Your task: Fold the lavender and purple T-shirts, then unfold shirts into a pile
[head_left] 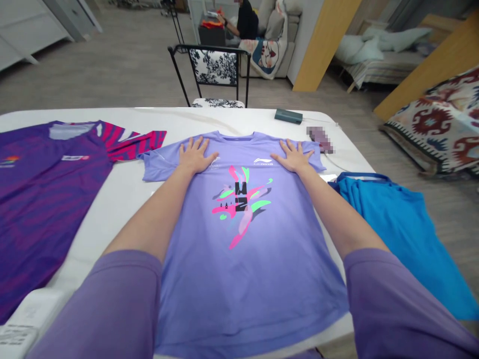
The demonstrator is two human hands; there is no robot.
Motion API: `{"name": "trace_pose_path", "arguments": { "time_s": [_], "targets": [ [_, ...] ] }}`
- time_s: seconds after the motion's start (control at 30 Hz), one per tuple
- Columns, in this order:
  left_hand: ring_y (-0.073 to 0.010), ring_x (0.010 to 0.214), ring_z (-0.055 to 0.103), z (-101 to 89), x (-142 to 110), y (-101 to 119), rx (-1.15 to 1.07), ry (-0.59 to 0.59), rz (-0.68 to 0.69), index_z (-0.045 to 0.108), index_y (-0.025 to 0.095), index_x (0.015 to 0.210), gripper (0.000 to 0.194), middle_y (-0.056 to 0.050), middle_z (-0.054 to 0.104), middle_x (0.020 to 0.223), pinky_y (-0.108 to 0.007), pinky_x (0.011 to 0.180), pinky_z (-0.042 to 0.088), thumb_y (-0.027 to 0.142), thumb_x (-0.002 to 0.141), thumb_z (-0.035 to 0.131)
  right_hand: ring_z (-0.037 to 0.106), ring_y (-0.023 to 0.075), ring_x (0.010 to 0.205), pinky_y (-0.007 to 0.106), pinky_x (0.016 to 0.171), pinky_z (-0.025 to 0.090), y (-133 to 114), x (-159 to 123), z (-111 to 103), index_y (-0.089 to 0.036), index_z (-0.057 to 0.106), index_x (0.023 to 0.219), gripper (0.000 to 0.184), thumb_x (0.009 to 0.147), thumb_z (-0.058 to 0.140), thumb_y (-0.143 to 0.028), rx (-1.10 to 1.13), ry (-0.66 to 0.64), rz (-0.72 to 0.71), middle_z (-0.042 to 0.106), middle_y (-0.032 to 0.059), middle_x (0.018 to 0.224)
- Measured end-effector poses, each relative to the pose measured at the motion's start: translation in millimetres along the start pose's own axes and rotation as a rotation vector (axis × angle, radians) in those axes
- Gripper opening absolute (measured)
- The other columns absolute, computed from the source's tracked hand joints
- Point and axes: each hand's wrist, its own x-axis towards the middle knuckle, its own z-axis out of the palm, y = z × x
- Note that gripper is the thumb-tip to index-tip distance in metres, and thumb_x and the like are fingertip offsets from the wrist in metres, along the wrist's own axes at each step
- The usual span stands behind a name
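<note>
A lavender T-shirt (239, 279) lies spread out face up on the white table (108, 219), its neckline toward the far edge. Bright pink, green and black artwork covers the middle of its chest. My left hand (195, 155) rests flat on the shirt near the left shoulder, fingers spread. Near the opposite shoulder, beside a white logo, my right hand (294, 156) presses flat with its fingers apart. Neither hand grips the fabric.
A purple and pink jersey (48, 194) lies at the left, its sleeve meeting the lavender one. Blue clothing (400, 234) hangs over the right edge. A dark green device (288, 116) and a phone-like object (321, 139) lie at the far right. Beyond are a chair (215, 67) and a seated person (247, 22).
</note>
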Motion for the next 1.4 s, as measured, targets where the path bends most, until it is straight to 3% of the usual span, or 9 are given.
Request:
{"name": "trace_pose_path", "arguments": {
  "time_s": [0.13, 0.27, 0.5, 0.63, 0.77, 0.93, 1.17, 1.27, 1.4],
  "targets": [
    [-0.0413, 0.183, 0.008, -7.1, 0, 11, 0.049, 0.062, -0.010, 0.032, 0.018, 0.186, 0.096, -0.013, 0.022, 0.196, -0.071, 0.146, 0.001, 0.077, 0.112, 0.023, 0.004, 0.0497, 0.181, 0.095, 0.131, 0.005, -15, 0, -12, -0.038, 0.011, 0.191, 0.092, 0.112, 0.018, -0.084, -0.055, -0.009, -0.011, 0.004, 0.0034, 0.198],
    [-0.0378, 0.184, 0.011, -18.2, -51, 38, 0.016, 0.175, -0.015, 0.036, 0.013, 0.184, 0.091, -0.015, 0.025, 0.195, -0.066, 0.148, 0.006, 0.070, 0.115, 0.018, 0.007, 0.0449, 0.182, 0.087, 0.138, 0.004, -27, -49, -20, -0.026, 0.017, 0.191, 0.091, 0.115, 0.013, -0.077, -0.037, 0.148, -0.021, 0.007, 0.0086, 0.197],
    [-0.0373, 0.184, 0.008, -11.7, -233, 74, -0.040, -0.026, 0.003, 0.022, 0.013, 0.188, 0.098, -0.013, 0.014, 0.196, -0.065, 0.149, 0.014, 0.078, 0.114, 0.025, 0.018, 0.0354, 0.183, 0.066, 0.149, 0.004, -19, -256, 17, -0.020, 0.016, 0.191, 0.099, 0.114, 0.026, -0.081, -0.024, 0.142, -0.339, 0.016, 0.0131, 0.195],
    [-0.0381, 0.184, 0.012, 6.6, -337, 74, -0.056, -0.025, 0.042, 0.026, 0.012, 0.187, 0.093, -0.016, 0.019, 0.195, -0.065, 0.148, 0.017, 0.072, 0.116, 0.030, 0.022, 0.0343, 0.182, 0.067, 0.149, 0.009, -1, -362, 54, -0.023, 0.020, 0.191, 0.092, 0.117, 0.030, -0.077, 0.004, 0.131, -0.415, 0.022, 0.0121, 0.194],
    [-0.0393, 0.180, 0.027, 14.5, -428, 47, -0.114, 0.022, 0.145, 0.041, 0.015, 0.181, 0.087, -0.018, 0.031, 0.192, -0.062, 0.146, 0.028, 0.072, 0.116, 0.040, 0.034, 0.0352, 0.178, 0.067, 0.146, 0.028, 32, -431, 68, -0.026, 0.031, 0.188, 0.083, 0.118, 0.039, -0.071, 0.099, 0.136, -0.470, 0.032, 0.0120, 0.191],
    [-0.0366, 0.155, 0.063, 5.3, -517, -11, -0.152, 0.142, 0.198, 0.065, 0.031, 0.163, 0.062, -0.012, 0.063, 0.171, -0.059, 0.130, 0.049, 0.066, 0.112, 0.060, 0.066, 0.0409, 0.148, 0.065, 0.124, 0.056, 94, -482, 67, -0.029, 0.069, 0.160, 0.066, 0.108, 0.066, -0.071, 0.220, 0.284, -0.418, 0.069, 0.0166, 0.160],
    [-0.0289, 0.114, 0.078, -2.9, -545, -43, -0.279, 0.212, 0.195, 0.083, 0.031, 0.128, 0.039, -0.008, 0.079, 0.127, -0.048, 0.107, 0.063, 0.062, 0.110, 0.066, 0.077, 0.0275, 0.095, 0.049, 0.091, 0.068, 122, -498, 64, -0.025, 0.079, 0.124, 0.035, 0.114, 0.063, -0.055, 0.381, 0.212, -0.380, 0.076, 0.0142, 0.125],
    [-0.0216, 0.094, 0.077, -4.7, -545, -49, -0.370, 0.164, 0.187, 0.084, 0.030, 0.126, 0.040, -0.005, 0.078, 0.121, -0.039, 0.091, 0.067, 0.062, 0.109, 0.067, 0.078, 0.0278, 0.097, 0.047, 0.089, 0.067, 120, -499, 58, -0.024, 0.079, 0.121, 0.032, 0.115, 0.059, -0.049, 0.335, 0.203, -0.384, 0.077, 0.0139, 0.121],
    [-0.0219, 0.099, 0.079, -9.3, -551, -53, -0.345, 0.160, 0.156, 0.083, 0.031, 0.125, 0.040, -0.004, 0.081, 0.122, -0.037, 0.092, 0.066, 0.061, 0.111, 0.061, 0.080, 0.0283, 0.104, 0.045, 0.092, 0.067, 120, -502, 52, -0.024, 0.079, 0.127, 0.032, 0.114, 0.055, -0.040, 0.245, 0.177, -0.379, 0.078, 0.0139, 0.126]
  ]
}}
